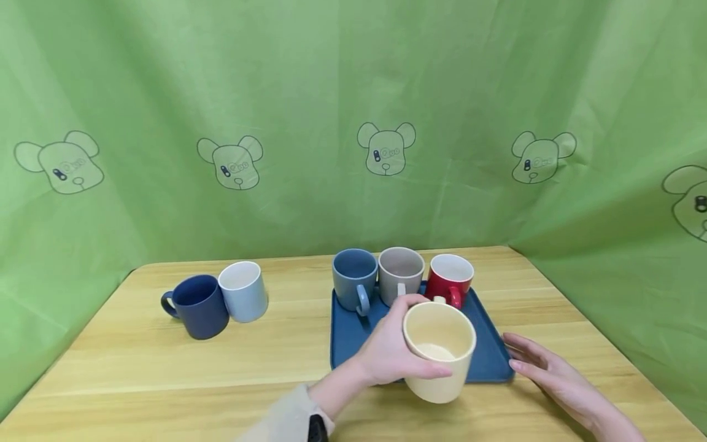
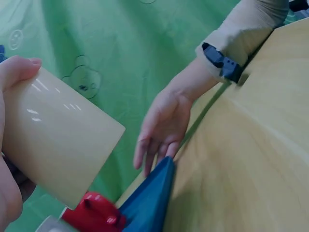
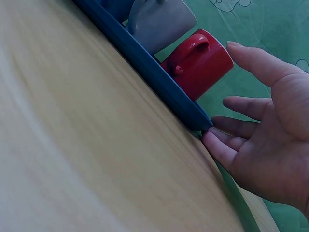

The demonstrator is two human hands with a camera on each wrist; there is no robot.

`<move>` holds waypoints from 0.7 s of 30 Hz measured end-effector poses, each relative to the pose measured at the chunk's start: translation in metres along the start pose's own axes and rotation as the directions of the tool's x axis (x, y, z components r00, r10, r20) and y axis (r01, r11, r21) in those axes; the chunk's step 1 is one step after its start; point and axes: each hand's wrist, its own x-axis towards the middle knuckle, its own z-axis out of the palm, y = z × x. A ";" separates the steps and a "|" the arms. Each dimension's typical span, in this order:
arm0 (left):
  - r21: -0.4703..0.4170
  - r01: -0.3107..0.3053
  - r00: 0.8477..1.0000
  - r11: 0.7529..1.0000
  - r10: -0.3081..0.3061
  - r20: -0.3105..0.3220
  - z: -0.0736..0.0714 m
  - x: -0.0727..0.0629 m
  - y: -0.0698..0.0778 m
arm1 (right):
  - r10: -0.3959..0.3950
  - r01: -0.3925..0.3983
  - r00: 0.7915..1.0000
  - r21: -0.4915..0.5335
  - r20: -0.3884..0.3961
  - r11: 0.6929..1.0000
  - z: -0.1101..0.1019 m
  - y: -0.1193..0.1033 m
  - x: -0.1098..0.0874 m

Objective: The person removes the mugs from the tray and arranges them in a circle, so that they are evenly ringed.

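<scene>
My left hand grips a cream mug around its side, thumb in front, held above the near edge of a blue tray. The mug's opening tips toward me in the head view; its handle points to the back. On the tray's far part stand a blue-grey mug, a grey mug and a red mug, handles toward me. At the tray's right corner is my right hand, fingers loosely extended, fingertips right at the rim, also seen in the right wrist view beside the tray.
To the left on the wooden table stand a dark blue mug and a light blue mug, side by side. A green curtain with bear prints hangs behind the table and along its sides.
</scene>
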 end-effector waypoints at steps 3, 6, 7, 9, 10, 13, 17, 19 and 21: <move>0.002 -0.016 0.999 1.000 0.016 -0.052 -0.019 -0.010 0.001 | -0.004 0.004 1.000 0.008 0.001 1.000 0.000 0.001 0.000; 0.002 -0.057 0.993 0.998 0.056 -0.101 -0.039 -0.019 -0.002 | -0.007 0.007 1.000 0.013 0.003 1.000 0.000 0.002 0.000; 0.000 -0.071 0.991 0.997 0.070 -0.114 -0.045 -0.022 -0.003 | -0.007 0.007 1.000 0.014 0.001 1.000 0.000 0.002 -0.001; 0.001 -0.086 0.987 0.996 0.085 -0.136 -0.058 -0.027 -0.006 | -0.009 0.009 1.000 0.016 -0.001 1.000 0.000 0.003 -0.002; 0.002 -0.087 0.985 0.996 0.087 -0.147 -0.065 -0.029 -0.007 | -0.013 0.013 1.000 0.016 0.000 1.000 0.000 0.003 -0.002; 0.010 -0.057 0.980 0.998 0.058 -0.190 -0.084 -0.038 -0.008 | -0.016 0.016 1.000 0.016 -0.003 1.000 -0.001 0.004 -0.002; 0.057 -0.021 0.965 0.998 0.035 -0.259 -0.108 -0.048 -0.013 | -0.018 0.018 1.000 0.017 -0.002 1.000 -0.001 0.005 -0.001; 0.102 -0.002 0.954 0.995 0.033 -0.298 -0.120 -0.051 -0.018 | -0.026 0.026 1.000 0.024 -0.001 0.999 -0.001 0.005 -0.002; 0.152 0.030 0.939 0.988 0.024 -0.342 -0.131 -0.053 -0.026 | -0.039 0.039 0.999 0.032 0.000 0.999 -0.001 0.005 -0.002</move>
